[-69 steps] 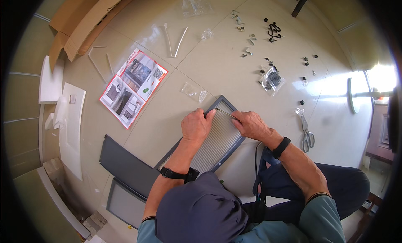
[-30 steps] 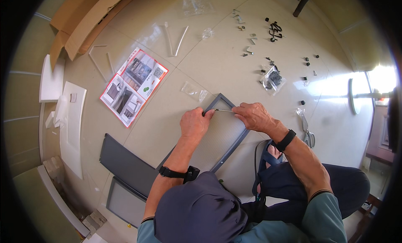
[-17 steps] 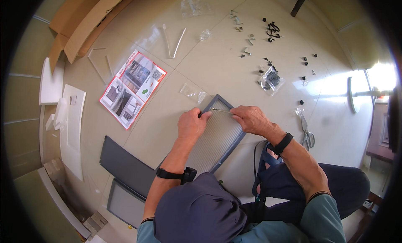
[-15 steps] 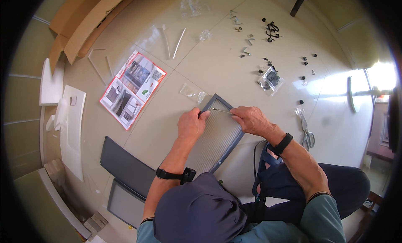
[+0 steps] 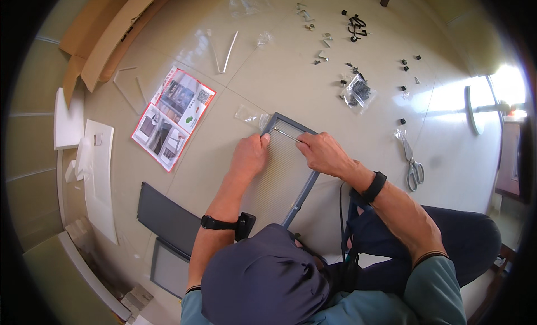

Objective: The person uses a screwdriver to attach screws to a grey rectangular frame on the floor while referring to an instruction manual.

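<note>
A mesh panel with a grey frame is held tilted before me, its near end hidden behind my head. My left hand is closed on the panel's left edge, near its far left corner. My right hand pinches a thin metal rod-like tool above the mesh, by the panel's right side. The tool's tip lies close to the left frame bar, beside my left fingertips; whether it touches the bar I cannot tell.
A printed leaflet, a dark panel and white foam lie left. Scissors, a bag of black parts and metal brackets are right and far. A cardboard box stands far left.
The tool's tip has moved from over the mesh to the left frame bar, close to my left fingers. The view has shifted slightly. Both hands keep their holds.
</note>
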